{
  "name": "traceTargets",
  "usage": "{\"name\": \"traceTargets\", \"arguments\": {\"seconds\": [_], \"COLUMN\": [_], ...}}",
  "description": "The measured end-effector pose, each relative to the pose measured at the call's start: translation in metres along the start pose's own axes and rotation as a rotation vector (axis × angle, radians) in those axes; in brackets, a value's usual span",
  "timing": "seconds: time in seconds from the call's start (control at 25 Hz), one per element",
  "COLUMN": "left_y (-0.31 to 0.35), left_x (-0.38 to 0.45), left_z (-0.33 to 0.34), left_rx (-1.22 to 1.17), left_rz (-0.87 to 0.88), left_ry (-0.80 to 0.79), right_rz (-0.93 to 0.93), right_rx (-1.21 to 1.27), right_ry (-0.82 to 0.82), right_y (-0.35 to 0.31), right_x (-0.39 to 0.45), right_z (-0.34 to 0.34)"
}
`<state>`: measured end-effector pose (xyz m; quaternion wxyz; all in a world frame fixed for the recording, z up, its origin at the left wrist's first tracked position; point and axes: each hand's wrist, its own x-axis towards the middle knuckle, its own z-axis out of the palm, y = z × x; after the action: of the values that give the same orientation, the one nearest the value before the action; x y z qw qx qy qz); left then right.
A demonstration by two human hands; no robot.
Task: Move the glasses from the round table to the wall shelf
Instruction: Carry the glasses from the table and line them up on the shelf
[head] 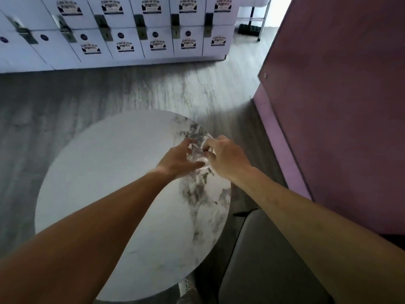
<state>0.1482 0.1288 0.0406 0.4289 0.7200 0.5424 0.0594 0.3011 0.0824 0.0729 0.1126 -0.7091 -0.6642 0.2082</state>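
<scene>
Glasses: clear glasses (pixel 200 153) sit bunched together at the right edge of the table, right of the frame's middle; the glass is blurred and see-through, so I cannot tell how many there are. A thick round base shows low between the two hands.
Lockers: white locker doors (pixel 122 29) with dark labels and metal latches run across the upper left and upper middle of the frame.
Floor: grey wood-look floor (pixel 65 102) lies between the lockers and the table.
Table: round, white with dark marble veins, table (pixel 105 194) fills the lower middle of the frame; its left part is bare.
Left hand: left hand (pixel 178 160) reaches in from the lower left, fingers curled around the left side of the glasses and touching them.
Right hand: right hand (pixel 225 157) reaches in from the lower right, fingers bent over the top and right side of the glasses, touching them. Both hands are closed narrowly on the glass.
Seat: a grey cushioned seat (pixel 263 260) stands just beside the table's lower right edge.
Panel: a tall pink-purple panel (pixel 339 106) fills the right of the frame.
</scene>
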Motion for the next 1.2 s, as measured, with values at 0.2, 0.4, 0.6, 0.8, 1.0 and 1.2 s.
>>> {"name": "traceTargets", "arguments": {"seconds": [0.2,0.4,0.6,0.8,1.0,1.2], "left_y": [0.106,0.240,0.360,0.452,0.496,0.513], "left_x": [0.002,-0.022,-0.087,-0.212,-0.378,-0.555], "left_z": [-0.034,-0.007,0.080,0.196,0.322,0.430], "left_rx": [-0.006,0.008,0.044,0.061,0.030,0.000], "left_rz": [0.244,0.540,0.819,1.080,1.227,1.323], "left_ry": [0.022,-0.025,-0.178,-0.346,-0.563,-0.787], "right_rz": [0.061,0.241,0.482,0.681,0.906,1.103], "right_rx": [-0.003,-0.013,-0.071,-0.098,-0.149,-0.185], "right_ry": [0.214,0.455,0.629,0.824,0.939,1.042], "right_y": [0.001,0.041,0.090,0.117,0.123,0.107], "right_x": [-0.021,-0.107,-0.252,-0.451,-0.667,-0.865], "right_z": [-0.105,-0.208,-0.273,-0.298,-0.279,-0.248]}}
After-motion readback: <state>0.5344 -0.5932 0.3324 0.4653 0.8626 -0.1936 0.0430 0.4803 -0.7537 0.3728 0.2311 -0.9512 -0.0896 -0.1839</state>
